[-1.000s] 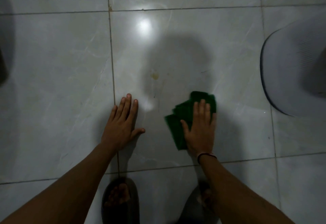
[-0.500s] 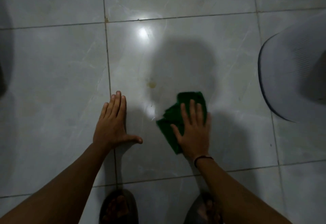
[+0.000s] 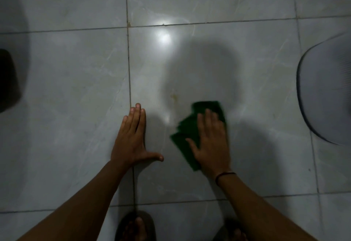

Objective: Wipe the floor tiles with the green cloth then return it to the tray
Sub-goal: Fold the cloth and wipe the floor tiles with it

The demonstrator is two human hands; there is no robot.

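Note:
A folded green cloth (image 3: 190, 126) lies flat on the grey marbled floor tiles (image 3: 218, 54). My right hand (image 3: 211, 142) presses down on it with the fingers spread, palm over its right half; the hand is blurred. A small yellowish stain (image 3: 173, 96) marks the tile just up and left of the cloth. My left hand (image 3: 133, 138) rests flat on the floor to the left, fingers together and thumb out, across a grout line (image 3: 129, 66). It holds nothing. A round grey tray (image 3: 326, 96) lies at the right edge, partly out of frame.
A dark object (image 3: 7, 81) sits at the left edge. My two feet in dark sandals (image 3: 135, 225) show at the bottom. A bright light reflection (image 3: 163, 36) and my head's shadow fall on the tile ahead.
My right hand has slid the cloth a little left and then back right over the tile. The left hand stays planted on the floor, its thumb spread wider.

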